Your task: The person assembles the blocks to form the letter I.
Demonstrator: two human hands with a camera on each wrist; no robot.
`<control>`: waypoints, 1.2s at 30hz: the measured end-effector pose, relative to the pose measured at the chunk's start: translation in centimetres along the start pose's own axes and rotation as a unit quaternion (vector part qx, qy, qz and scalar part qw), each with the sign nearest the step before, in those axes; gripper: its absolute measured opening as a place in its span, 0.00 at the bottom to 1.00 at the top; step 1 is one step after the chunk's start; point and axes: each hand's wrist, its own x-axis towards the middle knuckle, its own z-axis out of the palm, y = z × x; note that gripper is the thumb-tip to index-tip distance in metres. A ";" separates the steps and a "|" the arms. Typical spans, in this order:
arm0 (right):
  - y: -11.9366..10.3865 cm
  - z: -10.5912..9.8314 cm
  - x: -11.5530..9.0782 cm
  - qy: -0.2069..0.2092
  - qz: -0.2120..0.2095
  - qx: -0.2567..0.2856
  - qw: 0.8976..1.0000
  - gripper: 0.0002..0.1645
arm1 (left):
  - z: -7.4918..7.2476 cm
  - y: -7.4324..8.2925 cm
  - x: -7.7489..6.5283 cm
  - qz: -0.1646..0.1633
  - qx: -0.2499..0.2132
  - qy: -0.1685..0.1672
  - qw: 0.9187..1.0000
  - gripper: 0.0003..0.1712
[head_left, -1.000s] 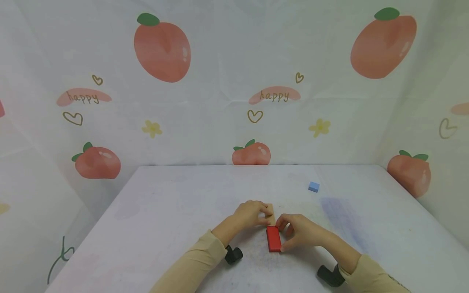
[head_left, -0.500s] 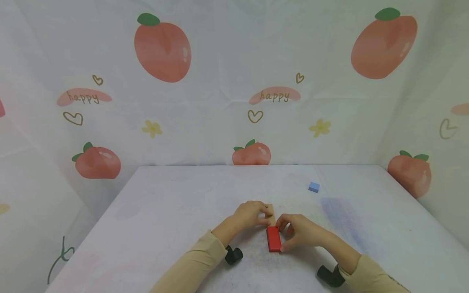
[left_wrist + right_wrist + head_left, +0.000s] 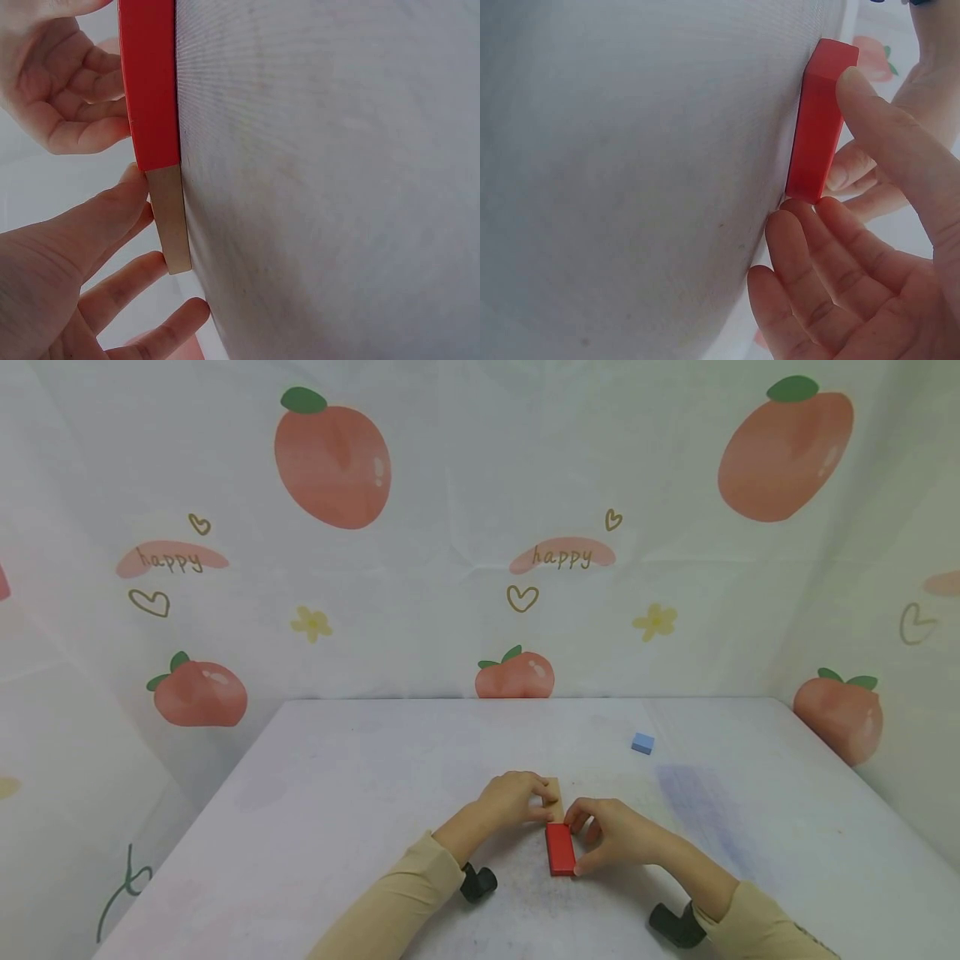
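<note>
A red rectangular block [image 3: 560, 850] lies flat on the white table, its long side running away from me. End to end with it, on the far side, lies a plain wooden block [image 3: 555, 787], partly covered by fingers. My left hand [image 3: 513, 797] pinches the wooden block from the left; in the left wrist view its thumb is at the seam beside the red block [image 3: 152, 90] and a finger is at the wooden block's [image 3: 171, 225] far end. My right hand [image 3: 618, 833] pinches the red block [image 3: 817, 127] from the right, thumb at the near end, fingertips at the far end.
A small blue block [image 3: 642, 743] sits farther back on the table [image 3: 420, 735], right of the hands. Behind the table hangs a white curtain [image 3: 450, 485] printed with peaches. Black wrist cameras jut out under the left sleeve [image 3: 397, 893] and the right sleeve [image 3: 757, 922].
</note>
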 end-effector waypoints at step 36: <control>0.1 0.0 0.0 0.003 0.002 0.004 1.000 0.27 | -0.1 0.1 -0.1 -0.004 -0.003 -0.003 1.000 0.17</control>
